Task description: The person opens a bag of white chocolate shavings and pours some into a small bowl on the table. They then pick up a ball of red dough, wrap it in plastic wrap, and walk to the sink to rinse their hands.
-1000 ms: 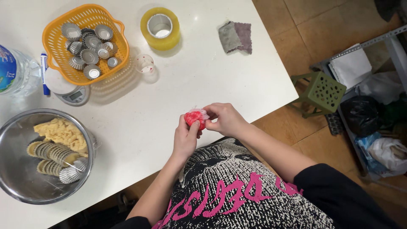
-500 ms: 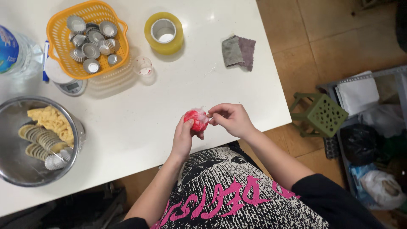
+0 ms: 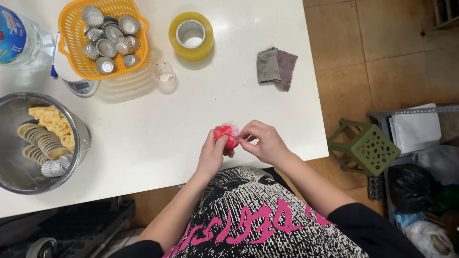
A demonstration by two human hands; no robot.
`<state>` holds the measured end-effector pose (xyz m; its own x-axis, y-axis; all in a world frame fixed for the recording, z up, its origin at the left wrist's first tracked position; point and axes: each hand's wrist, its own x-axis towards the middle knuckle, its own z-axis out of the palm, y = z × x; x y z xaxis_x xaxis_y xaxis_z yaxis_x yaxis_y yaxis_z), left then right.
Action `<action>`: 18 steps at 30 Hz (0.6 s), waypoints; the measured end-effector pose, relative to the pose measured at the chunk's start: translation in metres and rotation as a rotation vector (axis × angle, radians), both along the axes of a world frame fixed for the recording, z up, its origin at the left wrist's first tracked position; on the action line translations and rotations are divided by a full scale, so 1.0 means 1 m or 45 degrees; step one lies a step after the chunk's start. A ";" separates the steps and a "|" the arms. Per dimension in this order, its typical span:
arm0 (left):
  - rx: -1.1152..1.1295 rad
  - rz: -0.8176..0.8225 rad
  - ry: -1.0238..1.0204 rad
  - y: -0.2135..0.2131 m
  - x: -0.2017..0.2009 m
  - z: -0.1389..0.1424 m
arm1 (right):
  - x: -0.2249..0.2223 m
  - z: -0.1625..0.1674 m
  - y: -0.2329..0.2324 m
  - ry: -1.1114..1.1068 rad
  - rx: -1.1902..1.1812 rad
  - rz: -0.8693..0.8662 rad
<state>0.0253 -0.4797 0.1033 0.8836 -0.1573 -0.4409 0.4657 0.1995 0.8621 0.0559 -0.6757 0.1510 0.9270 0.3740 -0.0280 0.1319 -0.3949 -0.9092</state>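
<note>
Over white table (image 3: 158, 129) edge, both hands (image 3: 239, 143) gripping red ball (image 3: 226, 135), perhaps plastic-wrapped, tiled floor (image 3: 377, 57) beside.

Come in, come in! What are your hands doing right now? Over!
Left hand holds the red lump in clear wrap. Right hand pinches the wrap beside it. Both over the white table edge; nothing in the way.

One head-worn camera looks steeply down, fairly near, over the white table (image 3: 158, 124) edge and floor.
</note>
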 end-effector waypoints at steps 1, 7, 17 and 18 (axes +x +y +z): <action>0.034 -0.001 0.009 0.000 0.000 0.000 | 0.000 -0.003 0.000 -0.020 -0.010 0.022; 0.171 -0.014 0.006 0.003 0.004 0.002 | 0.007 -0.020 0.002 0.103 0.132 0.131; -0.069 -0.047 0.044 0.003 0.016 -0.015 | 0.016 -0.036 -0.016 0.599 0.252 0.175; -0.111 -0.037 0.095 0.002 0.017 -0.016 | 0.016 -0.037 -0.018 0.676 0.340 0.187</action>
